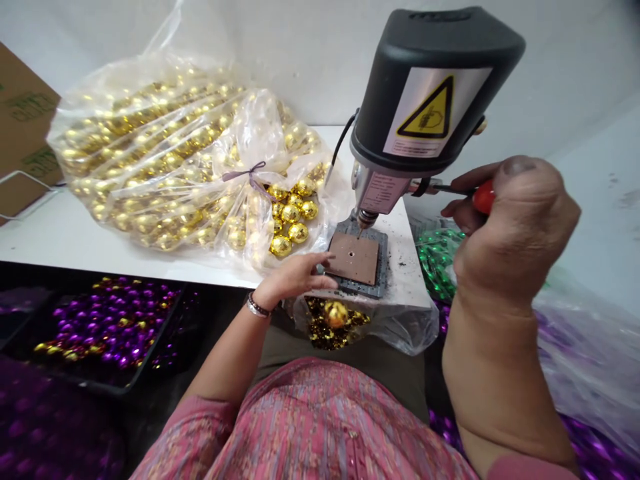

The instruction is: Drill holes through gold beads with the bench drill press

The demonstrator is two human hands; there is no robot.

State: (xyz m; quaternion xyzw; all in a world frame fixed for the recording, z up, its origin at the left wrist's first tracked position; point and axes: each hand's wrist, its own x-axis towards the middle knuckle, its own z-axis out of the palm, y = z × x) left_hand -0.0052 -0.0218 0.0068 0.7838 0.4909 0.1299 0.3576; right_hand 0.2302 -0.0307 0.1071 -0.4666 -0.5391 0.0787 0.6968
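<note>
Below the front edge of the table (30, 252): gold ball (336, 313), over plastic bag (419, 328). Left hand (291, 277) at brown block (363, 265), fingers apart. Debris-strewn table strip open right of block. Right hand (515, 223) clamped on red knob (484, 197), beside drill press (395, 47).

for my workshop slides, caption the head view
Right hand on the red knob of a drill press, left hand at its brown plate, bag of gold balls on the white table.

The head-worn view faced forward and downward from close behind and above the gripping, bare right hand (517, 223).
</note>
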